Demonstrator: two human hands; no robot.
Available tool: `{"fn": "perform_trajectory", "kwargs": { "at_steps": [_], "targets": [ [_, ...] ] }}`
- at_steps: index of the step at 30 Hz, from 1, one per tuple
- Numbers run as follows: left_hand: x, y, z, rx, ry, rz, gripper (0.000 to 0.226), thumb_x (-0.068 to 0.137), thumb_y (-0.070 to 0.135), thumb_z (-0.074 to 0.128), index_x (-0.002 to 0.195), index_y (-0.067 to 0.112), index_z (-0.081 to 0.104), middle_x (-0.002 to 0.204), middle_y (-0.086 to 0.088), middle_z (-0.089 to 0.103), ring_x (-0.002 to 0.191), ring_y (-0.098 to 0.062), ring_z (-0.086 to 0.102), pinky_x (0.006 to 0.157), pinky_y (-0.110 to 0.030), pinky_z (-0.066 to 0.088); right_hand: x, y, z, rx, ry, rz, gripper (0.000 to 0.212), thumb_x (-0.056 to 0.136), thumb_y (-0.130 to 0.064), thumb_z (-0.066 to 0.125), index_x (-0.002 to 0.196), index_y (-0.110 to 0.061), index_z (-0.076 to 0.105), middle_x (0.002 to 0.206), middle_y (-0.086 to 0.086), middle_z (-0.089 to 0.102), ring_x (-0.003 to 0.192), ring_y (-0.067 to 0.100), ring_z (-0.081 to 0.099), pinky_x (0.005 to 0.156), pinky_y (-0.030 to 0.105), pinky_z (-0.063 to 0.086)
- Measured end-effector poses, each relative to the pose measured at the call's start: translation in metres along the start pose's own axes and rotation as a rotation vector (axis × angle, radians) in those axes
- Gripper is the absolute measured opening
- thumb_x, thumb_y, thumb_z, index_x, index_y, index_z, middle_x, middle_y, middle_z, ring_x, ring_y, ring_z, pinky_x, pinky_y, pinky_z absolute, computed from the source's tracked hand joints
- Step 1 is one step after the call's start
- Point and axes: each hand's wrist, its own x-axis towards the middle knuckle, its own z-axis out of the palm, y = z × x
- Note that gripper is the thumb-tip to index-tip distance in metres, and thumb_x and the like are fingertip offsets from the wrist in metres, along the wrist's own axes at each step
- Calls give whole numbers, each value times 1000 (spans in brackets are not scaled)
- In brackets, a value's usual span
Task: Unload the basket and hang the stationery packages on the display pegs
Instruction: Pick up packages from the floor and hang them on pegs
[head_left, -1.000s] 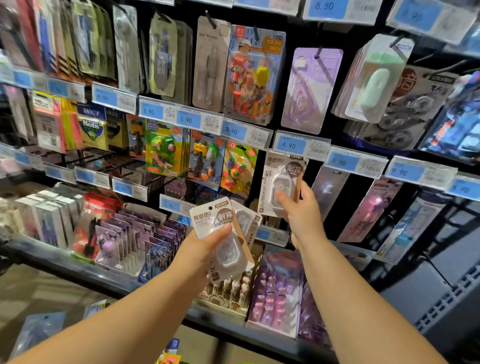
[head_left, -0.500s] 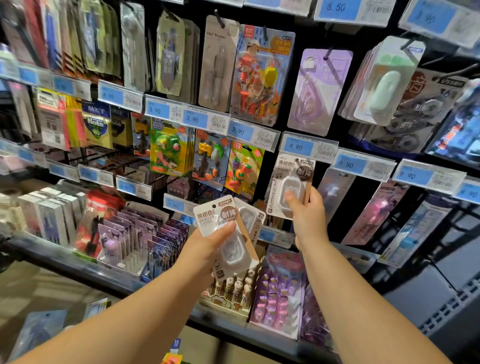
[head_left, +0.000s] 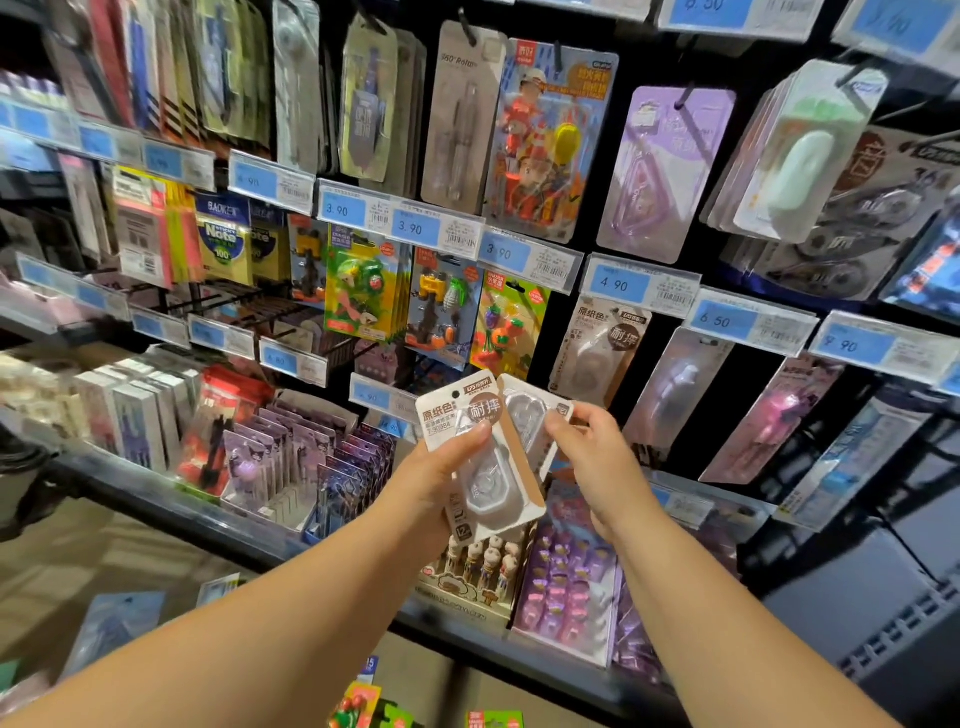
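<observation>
Released the hung package (head_left: 597, 348) at centre right; with right hand (head_left: 592, 457) now pinching rear package (head_left: 530, 415) behind front package (head_left: 467, 415) gripped in left hand (head_left: 441, 478). Ready to hang the next.

White-and-tan card package with clear plastic blister (head_left: 491, 483): brown round badge, brown lettering. Rear white card package with clear blister (head_left: 525, 415): same scheme. Hanging white-and-tan peg package (head_left: 597, 353): matching, brown badge. Pale blue price labels (head_left: 618, 283): white barcode halves. Lilac blister card (head_left: 665, 171). Orange-and-yellow figure eraser card (head_left: 550, 140). Green-and-yellow eraser card (head_left: 363, 291). Yellow sticky-note pack (head_left: 221, 244): navy header. Black back panel (head_left: 558, 332).
</observation>
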Motion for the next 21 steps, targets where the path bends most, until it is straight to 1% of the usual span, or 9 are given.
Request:
{"fn": "perform_trajectory", "kwargs": {
  "at_steps": [2,5,7,10,14,16,18,19,21],
  "targets": [
    [-3,0,1,29,-25,-42,44,76,25,74,115,8,63,87,-8,73,70,-23,70,61,-31,57,1,-3,-1,90,-25,-3,35,90,-33,67,121,-28,51,116,1,61,106,15,61,82,26,48],
    [-6,-2,1,104,-93,-92,57,74,27,77,124,5,61,91,-10,72,73,-24,69,62,-31,56,1,-2,-4,112,-52,-28,42,80,-26,79,115,-33,57,114,6,65,101,22,66,86,35,54],
    [-8,-3,2,109,-74,-101,59,72,27,77,124,5,61,90,-10,72,71,-24,69,60,-30,55,-1,-4,-5,93,-41,-21,43,77,-19,80,116,-26,62,108,9,69,93,21,69,80,34,56],
    [-10,-3,1,52,43,-89,50,73,25,74,118,5,65,80,-8,72,63,-22,67,60,-29,54,-1,-7,-11,167,31,5,41,81,-7,74,120,-13,62,104,11,71,82,18,70,69,28,53],
    [-8,0,-6,3,120,-83,19,83,23,69,95,8,67,69,-6,70,55,-20,65,56,-28,54,2,-7,-22,241,188,36,46,81,-5,73,123,-12,57,98,10,68,81,21,67,72,33,53],
    [-7,0,-8,-4,134,-77,18,86,23,69,96,8,66,72,-8,70,57,-21,66,61,-34,57,2,-7,-25,265,241,41,47,81,-5,72,125,-14,56,98,6,65,81,19,66,70,32,53],
    [-8,0,-8,15,131,-77,27,81,24,72,103,10,65,78,-9,71,64,-24,68,70,-42,57,3,-6,-28,264,263,38,47,82,-6,70,125,-15,55,103,5,63,87,18,64,68,26,49],
    [-9,-1,-7,13,124,-77,30,78,23,73,105,11,65,81,-9,71,66,-25,68,71,-44,58,3,-6,-28,246,240,42,46,82,-6,70,124,-16,56,105,7,63,90,18,64,67,24,48],
    [-10,-1,-4,1,128,-70,35,72,22,73,105,14,65,86,-10,72,72,-27,69,71,-47,58,1,-5,-28,237,120,76,38,81,-2,69,116,-15,61,103,9,66,83,18,66,60,22,49]
  ]
}}
